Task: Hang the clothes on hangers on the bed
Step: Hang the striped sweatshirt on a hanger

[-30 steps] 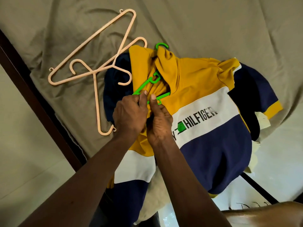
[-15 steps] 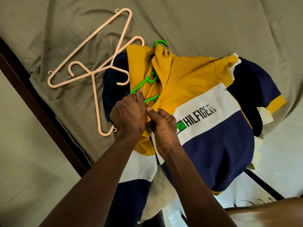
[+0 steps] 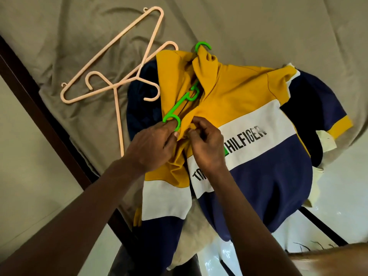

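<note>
Hands (image 3: 179, 144) shifted, "HILFIGER" shirt (image 3: 249, 140) now flatter

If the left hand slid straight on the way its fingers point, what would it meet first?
The left hand points up and right along the shirt's placket. It already touches the green hanger, so that comes first, then the yellow collar folds of the shirt. Depth is hard to judge.

Yellow, white and navy striped shirt (image 3: 249, 108), green hanger (image 3: 180, 104), 2 peach hangers (image 3: 119, 62).
</note>
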Tool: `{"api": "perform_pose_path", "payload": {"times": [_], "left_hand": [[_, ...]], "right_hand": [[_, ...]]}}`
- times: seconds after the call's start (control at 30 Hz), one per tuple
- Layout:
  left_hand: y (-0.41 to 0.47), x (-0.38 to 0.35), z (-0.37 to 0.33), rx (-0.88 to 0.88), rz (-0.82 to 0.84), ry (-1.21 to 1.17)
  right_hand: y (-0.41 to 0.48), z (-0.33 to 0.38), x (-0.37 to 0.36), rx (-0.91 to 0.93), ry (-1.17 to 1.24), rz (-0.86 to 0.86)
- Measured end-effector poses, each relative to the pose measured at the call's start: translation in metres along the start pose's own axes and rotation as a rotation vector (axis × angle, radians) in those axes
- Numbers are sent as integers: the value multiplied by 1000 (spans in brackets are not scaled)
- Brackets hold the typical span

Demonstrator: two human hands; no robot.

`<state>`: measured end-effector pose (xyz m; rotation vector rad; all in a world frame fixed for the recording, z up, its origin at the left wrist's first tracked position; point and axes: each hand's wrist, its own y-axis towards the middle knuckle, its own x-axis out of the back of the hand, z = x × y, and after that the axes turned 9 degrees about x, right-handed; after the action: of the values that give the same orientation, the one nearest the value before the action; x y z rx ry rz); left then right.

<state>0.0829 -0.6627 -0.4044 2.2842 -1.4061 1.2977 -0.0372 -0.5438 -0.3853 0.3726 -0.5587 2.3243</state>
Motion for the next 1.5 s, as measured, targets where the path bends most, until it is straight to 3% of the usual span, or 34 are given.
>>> {"api": "perform_pose_path", "payload": {"times": [0.13, 0.3, 0.4, 0.5, 0.63, 0.77, 0.97, 1.07, 1.13, 1.23, 1.3, 1.4, 1.5], "left_hand": [[3, 14, 7, -61, 53, -26], [-4, 26, 0, 142, -80, -293], [-3, 29, 6, 315, 20, -440], [3, 27, 12, 385, 112, -439], [13, 29, 10, 334, 57, -344], [16, 48, 12, 206, 173, -241], [27, 62, 28, 216, -26, 127], [32, 47, 11, 164, -167, 271], [42, 34, -10, 119, -248, 175], [74, 11, -28, 219, -156, -10], [98, -2, -32, 280, -77, -14], [118, -5, -38, 263, -25, 27], [116, 2, -36, 180, -32, 53]], "right_hand": [[8, -5, 19, 453, -606, 131], [31, -10, 36, 690, -808, 227], [30, -11, 40, 682, -782, 253], [24, -11, 38, 650, -787, 244], [20, -14, 30, 574, -785, 262], [21, -19, 32, 586, -853, 347], [23, -9, 39, 563, -744, 390], [28, -7, 40, 397, -489, 152], [45, -9, 44, 377, -467, -60], [86, -6, 56, 363, -514, -166], [117, -1, 66, 317, -605, -105], [161, -1, 83, 197, -826, 123], [184, -2, 102, 260, -983, 189]]}}
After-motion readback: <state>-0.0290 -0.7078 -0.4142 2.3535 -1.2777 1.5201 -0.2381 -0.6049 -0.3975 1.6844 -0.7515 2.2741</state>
